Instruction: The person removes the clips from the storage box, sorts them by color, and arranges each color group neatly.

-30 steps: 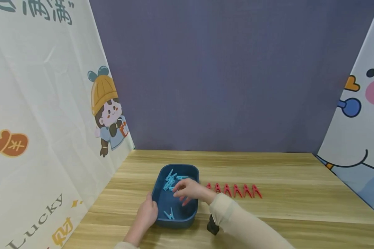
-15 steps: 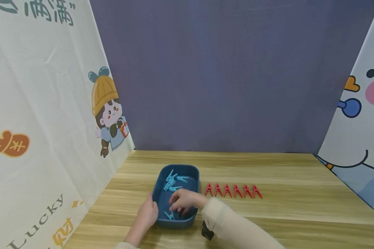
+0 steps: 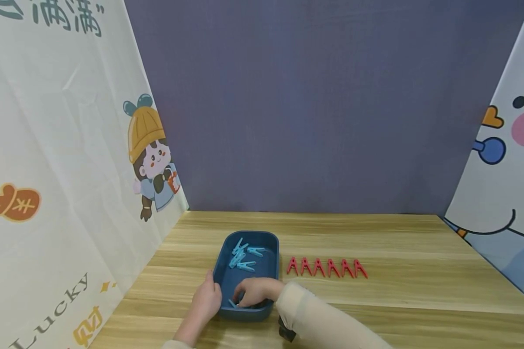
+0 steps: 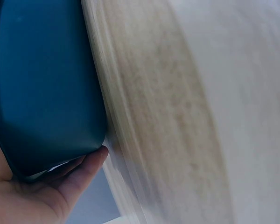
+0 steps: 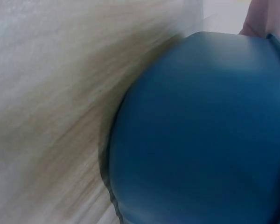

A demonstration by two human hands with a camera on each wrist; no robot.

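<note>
A dark blue plastic bin (image 3: 232, 282) stands on the table with light blue clothespins inside. My left hand (image 3: 206, 296) holds the bin by its left wall, the thumb up at the rim; in the left wrist view the fingers (image 4: 86, 170) lie against the outside of the bin. Reaching in over the right rim, my right hand (image 3: 255, 291) has its curled fingers and thumb on a blue clothespin (image 3: 232, 303) near the bin's front end, mostly covered by the fingertips. Farther back lie several other blue clothespins (image 3: 246, 266).
Right of the bin, several red clothespins (image 3: 318, 267) stand in a straight row on the wooden table (image 3: 401, 271). A black object (image 3: 286, 330) shows under my right sleeve. A dark panel (image 3: 314, 106) rises behind the table, with printed sheets at both sides.
My right hand has moved toward the front of the bin and down onto the front blue clothespin, uncovering the blue clothespins farther back. My left hand and the bin have stayed put.
</note>
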